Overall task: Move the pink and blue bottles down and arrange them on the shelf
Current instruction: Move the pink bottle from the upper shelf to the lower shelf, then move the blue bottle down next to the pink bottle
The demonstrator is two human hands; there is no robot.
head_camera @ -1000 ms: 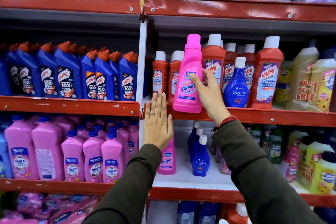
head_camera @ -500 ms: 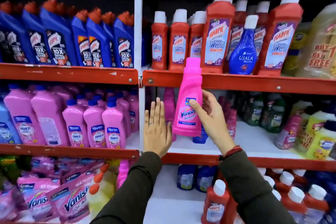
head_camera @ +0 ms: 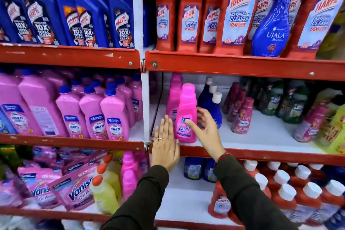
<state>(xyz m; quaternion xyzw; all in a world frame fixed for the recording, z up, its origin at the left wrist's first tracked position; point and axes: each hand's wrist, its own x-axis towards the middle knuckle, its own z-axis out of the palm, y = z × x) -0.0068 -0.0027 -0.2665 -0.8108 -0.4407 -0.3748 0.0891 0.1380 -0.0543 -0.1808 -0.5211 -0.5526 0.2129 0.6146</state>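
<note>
A pink Vanish bottle [head_camera: 186,106] stands upright on the middle shelf [head_camera: 270,154], near its front edge. My right hand [head_camera: 204,129] is just right of it, fingers spread, with only the thumb tip on the label. My left hand [head_camera: 166,147] lies flat against the shelf's front edge to the bottle's left and holds nothing. A second pink Vanish bottle [head_camera: 174,93] stands behind the first. Blue Ujala bottles [head_camera: 209,104] with white caps stand right of the pink ones. One more blue Ujala bottle [head_camera: 270,30] stands on the upper shelf [head_camera: 242,63] among red Harpic bottles.
Small Comfort bottles [head_camera: 241,115] and dark green bottles [head_camera: 280,102] fill the middle shelf further right. Pink Shakti bottles [head_camera: 93,115] occupy the left bay beyond a white upright post [head_camera: 144,89]. Red Harpic bottles [head_camera: 291,192] and Vanish pouches [head_camera: 74,190] sit on the shelf below.
My right hand brought the pink bottle down from the upper shelf, set it on the middle shelf and has loosened its hold. My left hand stayed flat at the shelf edge.
</note>
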